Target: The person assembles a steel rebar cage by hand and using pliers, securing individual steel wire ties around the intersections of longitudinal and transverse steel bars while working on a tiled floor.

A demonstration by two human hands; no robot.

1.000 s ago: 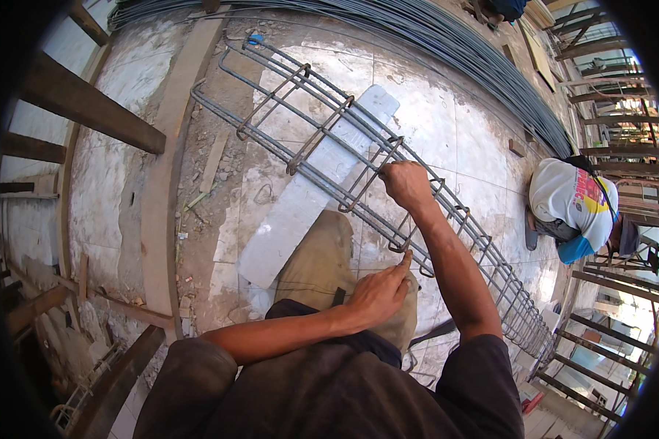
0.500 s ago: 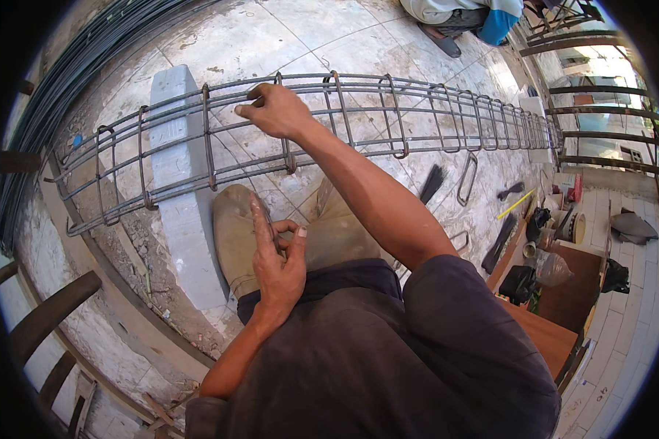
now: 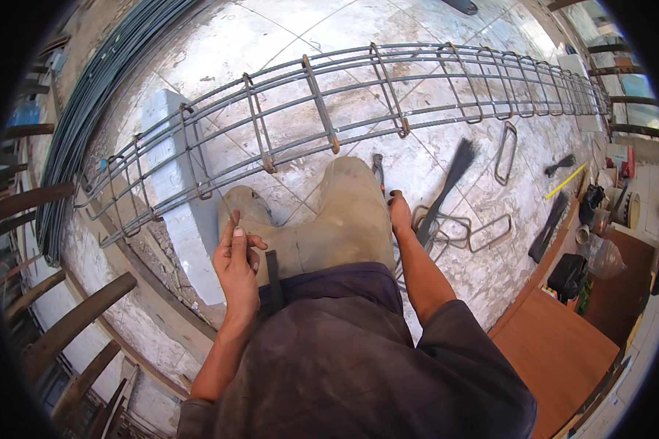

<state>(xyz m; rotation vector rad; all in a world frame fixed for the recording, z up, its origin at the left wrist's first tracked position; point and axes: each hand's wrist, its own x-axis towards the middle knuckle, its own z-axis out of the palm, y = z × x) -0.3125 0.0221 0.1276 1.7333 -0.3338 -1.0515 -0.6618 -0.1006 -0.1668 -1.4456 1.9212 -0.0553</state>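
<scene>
My left hand (image 3: pixel 237 267) is raised in front of my left thigh, thumb and index finger pressed together. Whatever lies between those fingers is too small to make out. Beside this hand a flat dark strip (image 3: pixel 274 281) lies against my trousers; whether the hand touches it I cannot tell. Down on the floor, right of my right knee, my right hand (image 3: pixel 400 213) closes at the reddish handle end of dark pincers (image 3: pixel 378 167). The knee partly hides its fingers. Ahead of me a long rebar cage (image 3: pixel 322 102) stretches across, touched by neither hand.
A pale block (image 3: pixel 172 168) supports the cage's left end. Right of my hand lie a dark wire bundle (image 3: pixel 450 175) and several bent stirrups (image 3: pixel 490 233). Long bars (image 3: pixel 99 110) are stacked far left. A brown wooden panel (image 3: pixel 556 344) stands right, near a yellow strip (image 3: pixel 566 181).
My right hand has left the top of the cage and come down to the pincers on the floor. My left hand has shifted slightly left. The view has moved.
</scene>
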